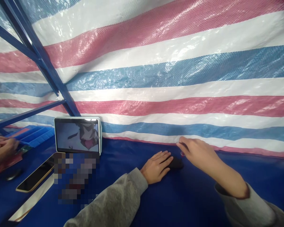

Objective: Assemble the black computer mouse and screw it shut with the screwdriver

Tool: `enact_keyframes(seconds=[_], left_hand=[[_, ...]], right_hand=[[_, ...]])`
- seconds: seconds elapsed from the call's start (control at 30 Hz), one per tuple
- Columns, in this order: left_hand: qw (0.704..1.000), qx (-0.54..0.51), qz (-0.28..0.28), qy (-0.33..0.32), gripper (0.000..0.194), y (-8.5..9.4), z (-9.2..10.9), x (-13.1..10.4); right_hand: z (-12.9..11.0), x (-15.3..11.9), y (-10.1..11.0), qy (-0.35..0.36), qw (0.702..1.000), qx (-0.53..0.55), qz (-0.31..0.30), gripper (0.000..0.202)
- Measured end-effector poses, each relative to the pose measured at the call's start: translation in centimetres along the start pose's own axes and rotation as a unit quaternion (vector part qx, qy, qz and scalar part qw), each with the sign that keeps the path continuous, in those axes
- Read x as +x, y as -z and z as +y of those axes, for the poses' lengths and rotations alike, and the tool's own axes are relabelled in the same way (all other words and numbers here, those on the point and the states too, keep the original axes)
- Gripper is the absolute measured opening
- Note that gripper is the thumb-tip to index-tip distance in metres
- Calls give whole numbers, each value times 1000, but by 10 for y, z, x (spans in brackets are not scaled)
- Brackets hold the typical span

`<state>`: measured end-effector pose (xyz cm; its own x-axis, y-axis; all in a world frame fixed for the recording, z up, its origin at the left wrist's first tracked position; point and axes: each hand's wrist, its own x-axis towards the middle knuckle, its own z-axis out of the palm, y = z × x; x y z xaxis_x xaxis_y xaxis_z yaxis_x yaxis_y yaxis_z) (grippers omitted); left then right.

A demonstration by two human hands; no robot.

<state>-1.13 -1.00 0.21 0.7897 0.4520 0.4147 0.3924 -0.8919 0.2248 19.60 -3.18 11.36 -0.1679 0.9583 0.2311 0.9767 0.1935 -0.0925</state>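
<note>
My left hand (pixel 157 167) lies flat with its fingers stretched out, the fingertips on the near edge of a dark, flat object (pixel 176 163) on the blue table. What kind of object this is, I cannot make out. Just right of it, my right hand (pixel 198 151) is raised slightly, thumb and fingers drawn together in a pinch. A tiny reddish thing (pixel 182 154) shows just below those fingertips. Whether it is held or lies on the table is unclear, and the inside of the pinch is hidden.
A tablet (pixel 78 135) showing a picture stands upright against the striped sheet (pixel 180 75). A phone (pixel 39 173) lies before it, beside a pale strip (pixel 33 200). At far left, another person's hands (pixel 3 149) work near a blue compartment tray (pixel 38 135). A blue metal frame (pixel 49 72) rises behind.
</note>
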Motion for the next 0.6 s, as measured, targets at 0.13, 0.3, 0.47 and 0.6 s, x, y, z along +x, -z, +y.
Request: enact_keyframes(seconds=[0.13,0.3,0.47,0.6], left_hand=[[1000,4,7,0,46,-6,-5,-1],[1000,10,3,-7,48,-9,-8,0],[999,34,-13,-8,46,-4,0,3],[999,41,-1,1,46,-4,3,3]], right_hand=[[0,-1,2,40,999,31,-3,24],[-3,-2,8,50,997,56,-14,28],[-5,-2,9,48,998,44,-27,31],[-7,-4,13,57,996,60,-27,36]])
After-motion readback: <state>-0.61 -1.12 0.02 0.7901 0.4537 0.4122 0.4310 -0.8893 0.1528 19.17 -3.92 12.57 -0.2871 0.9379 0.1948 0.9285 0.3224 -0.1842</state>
